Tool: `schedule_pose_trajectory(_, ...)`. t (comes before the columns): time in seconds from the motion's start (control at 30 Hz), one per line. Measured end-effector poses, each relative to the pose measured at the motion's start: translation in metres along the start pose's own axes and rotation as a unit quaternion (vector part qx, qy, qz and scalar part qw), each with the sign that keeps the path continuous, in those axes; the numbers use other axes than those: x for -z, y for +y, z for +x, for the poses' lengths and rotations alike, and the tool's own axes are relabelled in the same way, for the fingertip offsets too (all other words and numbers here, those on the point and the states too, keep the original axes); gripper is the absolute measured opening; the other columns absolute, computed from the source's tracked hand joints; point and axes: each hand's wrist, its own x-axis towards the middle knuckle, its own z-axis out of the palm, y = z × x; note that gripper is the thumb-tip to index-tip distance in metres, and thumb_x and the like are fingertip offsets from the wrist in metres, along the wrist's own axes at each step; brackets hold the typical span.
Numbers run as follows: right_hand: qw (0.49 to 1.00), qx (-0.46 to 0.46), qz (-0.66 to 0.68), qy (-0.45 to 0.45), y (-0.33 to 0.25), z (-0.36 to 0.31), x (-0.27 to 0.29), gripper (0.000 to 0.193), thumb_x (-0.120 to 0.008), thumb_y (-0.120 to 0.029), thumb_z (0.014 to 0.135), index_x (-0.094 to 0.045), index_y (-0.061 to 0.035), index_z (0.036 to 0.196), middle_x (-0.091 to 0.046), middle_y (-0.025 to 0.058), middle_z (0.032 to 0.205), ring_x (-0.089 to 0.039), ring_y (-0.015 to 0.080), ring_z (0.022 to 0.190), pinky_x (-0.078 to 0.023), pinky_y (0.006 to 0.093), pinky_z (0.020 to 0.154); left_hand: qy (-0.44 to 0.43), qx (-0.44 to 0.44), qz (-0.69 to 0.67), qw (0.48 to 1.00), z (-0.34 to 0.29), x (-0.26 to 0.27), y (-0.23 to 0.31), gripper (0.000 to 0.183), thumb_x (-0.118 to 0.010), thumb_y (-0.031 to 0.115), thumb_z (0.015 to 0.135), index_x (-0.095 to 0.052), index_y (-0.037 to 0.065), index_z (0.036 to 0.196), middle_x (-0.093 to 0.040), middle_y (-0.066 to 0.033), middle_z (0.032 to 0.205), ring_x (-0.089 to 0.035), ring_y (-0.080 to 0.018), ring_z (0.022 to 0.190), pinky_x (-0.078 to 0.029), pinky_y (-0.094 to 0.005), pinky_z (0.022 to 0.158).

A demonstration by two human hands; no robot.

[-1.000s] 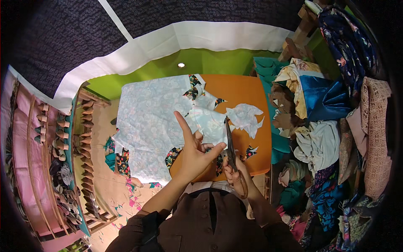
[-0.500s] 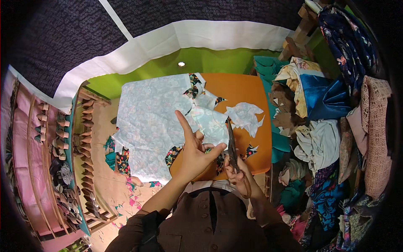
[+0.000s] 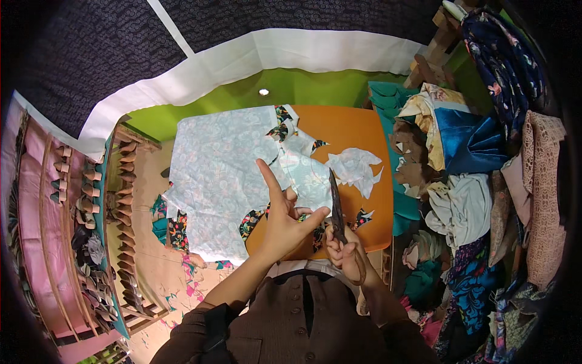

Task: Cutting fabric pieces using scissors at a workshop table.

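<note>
1. The right hand (image 3: 347, 252) has its grip closed around the handles of a pair of long dark metal scissors (image 3: 337, 209), whose blades point up and away from the person.
2. The left hand (image 3: 284, 221) pinches the near edge of a pale blue floral printed cloth (image 3: 224, 176) between thumb and fingers, grip closed on the cloth, with the index finger standing straight up.
3. The scissors' blades lie against the right edge of the part of the cloth held up by the left hand.
4. The cloth spreads across the left half of an orange rounded tabletop (image 3: 348, 133) and hangs over its left side.
5. A ragged pale offcut of the same cloth (image 3: 356, 168) lies on the tabletop just right of the scissors.
6. Small dark floral scraps (image 3: 280, 124) lie at the cloth's far edge.
7. A heap of folded fabrics in many colours (image 3: 467, 182) is stacked to the right of the tabletop.
</note>
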Motion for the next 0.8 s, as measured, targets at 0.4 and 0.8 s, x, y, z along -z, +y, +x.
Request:
schedule_pose_trajectory(0.4, 0.999, 0.02, -0.046, -0.007, -0.008, 0.001, 0.007, 0.063, -0.04, -0.067, 0.074, -0.041, -0.0051, 0.087, -0.032, -0.003, 0.072, -0.03, 0.0054, 0.063, -0.026, 0.0198, 0.054, -0.017, 0.002, -0.005, 1.0, -0.002, -0.001, 0.005, 0.111, -0.061, -0.005, 0.07, 0.031, 0.019, 0.126, -0.05, -0.0109, 0.1, -0.053, -0.0151, 0.088, -0.048, -0.0232, 0.067)
schedule_pose_trajectory(0.8, 0.996, -0.066, -0.03, 0.046, -0.01, -0.001, 0.003, 0.048, -0.051, -0.049, 0.08, -0.042, -0.0028, 0.087, -0.039, 0.0022, 0.074, -0.037, 0.0092, 0.066, -0.033, 0.0228, 0.058, 0.053, 0.035, -0.04, 0.997, 0.002, 0.0, 0.0, 0.098, -0.059, -0.008, 0.072, 0.012, 0.018, 0.134, -0.057, -0.0169, 0.095, -0.059, -0.0155, 0.076, -0.05, -0.025, 0.058)
